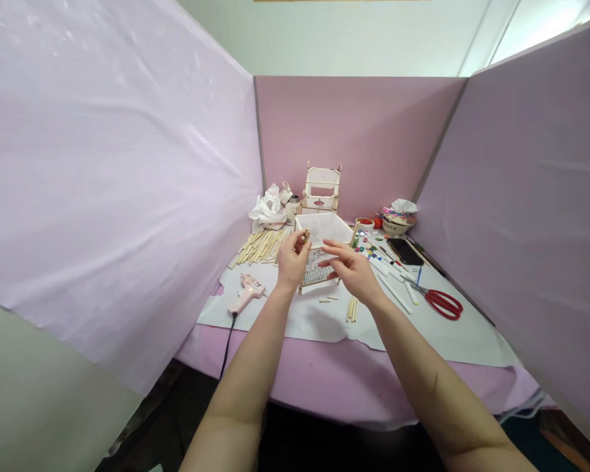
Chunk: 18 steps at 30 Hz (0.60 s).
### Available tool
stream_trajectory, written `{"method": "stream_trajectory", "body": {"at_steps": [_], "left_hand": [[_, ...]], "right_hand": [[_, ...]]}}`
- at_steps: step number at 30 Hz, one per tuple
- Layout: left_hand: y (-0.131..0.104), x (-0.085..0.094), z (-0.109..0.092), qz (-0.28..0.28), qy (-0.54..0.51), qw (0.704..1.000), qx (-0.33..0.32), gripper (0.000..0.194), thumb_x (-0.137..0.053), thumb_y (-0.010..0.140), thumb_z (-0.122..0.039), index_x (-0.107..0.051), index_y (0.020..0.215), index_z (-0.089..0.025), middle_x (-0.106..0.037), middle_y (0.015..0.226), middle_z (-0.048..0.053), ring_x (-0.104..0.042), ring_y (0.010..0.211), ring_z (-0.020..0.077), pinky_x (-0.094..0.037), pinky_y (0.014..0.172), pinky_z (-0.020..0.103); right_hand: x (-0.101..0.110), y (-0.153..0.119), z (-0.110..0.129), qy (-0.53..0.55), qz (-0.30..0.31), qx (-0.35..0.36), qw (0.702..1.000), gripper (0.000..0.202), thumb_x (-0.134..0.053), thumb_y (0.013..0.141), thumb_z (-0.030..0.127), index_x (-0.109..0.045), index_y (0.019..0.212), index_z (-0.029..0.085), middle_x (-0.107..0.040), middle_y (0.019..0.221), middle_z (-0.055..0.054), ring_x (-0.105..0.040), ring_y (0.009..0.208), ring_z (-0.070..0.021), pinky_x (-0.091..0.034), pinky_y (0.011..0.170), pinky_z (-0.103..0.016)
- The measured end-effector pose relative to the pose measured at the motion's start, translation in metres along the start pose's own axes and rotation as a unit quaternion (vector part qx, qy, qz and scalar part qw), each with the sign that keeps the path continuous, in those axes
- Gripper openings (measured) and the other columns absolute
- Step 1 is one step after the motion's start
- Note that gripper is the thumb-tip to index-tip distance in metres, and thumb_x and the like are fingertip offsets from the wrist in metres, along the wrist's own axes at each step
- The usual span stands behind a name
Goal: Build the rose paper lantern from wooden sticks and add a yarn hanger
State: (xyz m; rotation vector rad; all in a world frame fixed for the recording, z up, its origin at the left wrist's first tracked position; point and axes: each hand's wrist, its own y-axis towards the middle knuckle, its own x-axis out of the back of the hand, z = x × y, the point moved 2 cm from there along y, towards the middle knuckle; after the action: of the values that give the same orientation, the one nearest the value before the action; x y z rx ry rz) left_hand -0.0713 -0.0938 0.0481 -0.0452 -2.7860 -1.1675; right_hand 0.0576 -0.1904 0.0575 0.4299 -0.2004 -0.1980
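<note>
A small box-like structure of white panels and wooden sticks (317, 267) stands at the middle of the table. My left hand (294, 255) pinches the structure's upper left corner post, fingertips round the stick end. My right hand (347, 263) hovers in front of the structure's right part with its fingers apart and nothing seen between them. Writing or a drawn pattern shows on the front panel, partly hidden by my fingers. Behind it rises a taller stick frame (322, 187) with white panels and a small red picture.
A pink glue gun (248, 292) lies at the left, near many loose sticks (259, 248). Short sticks (352, 309) lie in front. Red-handled scissors (442, 303), white pens (394, 294) and a black phone (405, 251) are at the right. Pink walls enclose the table.
</note>
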Motion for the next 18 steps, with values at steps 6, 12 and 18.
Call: {"method": "stream_trajectory", "body": {"at_steps": [6, 12, 18], "left_hand": [[-0.001, 0.003, -0.001, 0.020, 0.011, 1.000, -0.002, 0.019, -0.063, 0.078, -0.020, -0.063, 0.097, -0.019, -0.056, 0.082, 0.001, -0.052, 0.070, 0.0116, -0.044, 0.066, 0.024], [0.006, 0.006, -0.009, -0.011, 0.004, 1.000, -0.009, 0.033, -0.062, 0.082, -0.029, -0.061, 0.115, -0.024, -0.057, 0.094, 0.004, -0.052, 0.070, 0.0114, -0.046, 0.064, 0.024], [0.008, 0.007, -0.008, -0.025, 0.055, 0.997, -0.042, 0.018, -0.055, 0.087, -0.032, -0.068, 0.091, -0.020, -0.061, 0.086, 0.004, -0.056, 0.081, 0.0157, -0.046, 0.071, 0.028]], "right_hand": [[0.037, -0.020, -0.017, 0.032, -0.122, -0.043, 0.991, 0.022, -0.052, 0.078, 0.023, -0.069, 0.089, 0.016, -0.067, 0.079, -0.005, -0.064, 0.071, -0.0148, -0.050, 0.060, -0.026], [0.101, -0.016, -0.066, -0.058, -0.217, -0.075, 0.972, 0.020, -0.048, 0.071, 0.019, -0.066, 0.079, 0.015, -0.067, 0.082, -0.005, -0.060, 0.063, -0.0124, -0.044, 0.055, -0.024], [0.113, -0.001, -0.124, -0.265, -0.088, -0.151, 0.948, 0.032, -0.044, 0.075, 0.011, -0.067, 0.097, 0.013, -0.070, 0.096, -0.009, -0.064, 0.082, -0.0165, -0.047, 0.075, -0.028]]}}
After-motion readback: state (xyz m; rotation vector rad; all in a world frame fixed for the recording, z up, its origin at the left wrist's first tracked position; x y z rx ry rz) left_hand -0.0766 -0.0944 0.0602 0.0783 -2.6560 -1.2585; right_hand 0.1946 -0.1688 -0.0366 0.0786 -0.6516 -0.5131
